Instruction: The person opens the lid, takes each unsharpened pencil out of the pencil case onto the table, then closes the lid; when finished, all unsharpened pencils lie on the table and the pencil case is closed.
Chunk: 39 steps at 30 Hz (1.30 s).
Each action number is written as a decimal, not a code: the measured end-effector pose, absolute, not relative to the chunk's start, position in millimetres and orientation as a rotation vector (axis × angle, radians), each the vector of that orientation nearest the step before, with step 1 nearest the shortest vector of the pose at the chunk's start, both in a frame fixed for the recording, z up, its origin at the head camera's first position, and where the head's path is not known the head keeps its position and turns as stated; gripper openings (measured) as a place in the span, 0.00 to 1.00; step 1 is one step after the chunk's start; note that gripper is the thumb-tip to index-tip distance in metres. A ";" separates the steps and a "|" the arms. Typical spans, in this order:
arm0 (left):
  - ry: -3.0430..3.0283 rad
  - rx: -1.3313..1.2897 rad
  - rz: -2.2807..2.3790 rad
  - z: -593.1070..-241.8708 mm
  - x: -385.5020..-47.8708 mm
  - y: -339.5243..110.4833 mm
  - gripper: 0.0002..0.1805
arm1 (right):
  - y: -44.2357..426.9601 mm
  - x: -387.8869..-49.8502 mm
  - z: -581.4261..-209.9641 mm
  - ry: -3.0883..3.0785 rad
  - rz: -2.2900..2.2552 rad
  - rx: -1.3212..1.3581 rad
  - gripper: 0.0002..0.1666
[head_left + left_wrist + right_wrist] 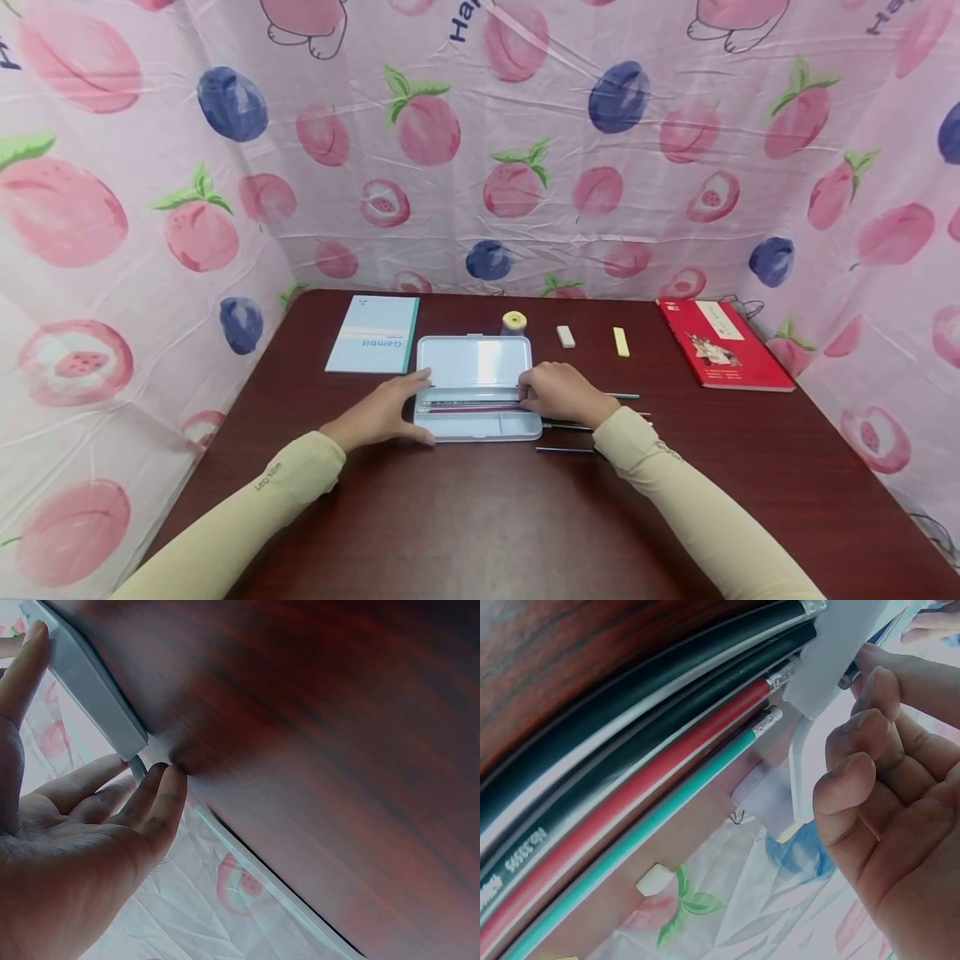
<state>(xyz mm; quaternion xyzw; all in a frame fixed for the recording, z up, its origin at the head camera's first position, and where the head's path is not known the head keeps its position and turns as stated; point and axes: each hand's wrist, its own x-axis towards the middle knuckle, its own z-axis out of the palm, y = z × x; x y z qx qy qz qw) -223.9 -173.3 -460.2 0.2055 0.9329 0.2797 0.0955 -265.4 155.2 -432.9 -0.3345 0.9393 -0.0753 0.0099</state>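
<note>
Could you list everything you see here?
Table: one, reddish brown, beneath case.
Cloth: count unclear, pink fruit print, behind table.
Pencil case: one, pale blue, open, mid-table.
Inside pencils: at least two, dark and red, in case.
Loose pencils: four (two dark, red, green), right of case.
Notebook: one, white and blue, back left.
Pot: one, yellow-topped, behind case.
Block: one, white, right of pot.
Stick: one, yellow, right of block.
Book: one, red, back right.
Cords: count unclear, dark, far right.
Sleeves: two, cream, front.
Left fingers: one set, case's left end.
Right fingers: one set, curled, case's right end.
</note>
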 end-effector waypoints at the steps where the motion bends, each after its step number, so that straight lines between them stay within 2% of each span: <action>1: 2.764 0.605 0.826 -460.3 -223.8 -173.2 0.58 | 155.7 -264.6 -432.7 2.940 -0.232 -1.054 0.05; 19: 2.755 0.596 0.839 -456.9 -222.0 -171.1 0.58 | 170.1 -253.0 -432.2 3.017 -0.243 -1.017 0.03; 39: 2.762 0.602 0.826 -456.9 -222.7 -172.9 0.58 | 225.0 -227.0 -429.2 3.088 -0.389 -0.952 0.06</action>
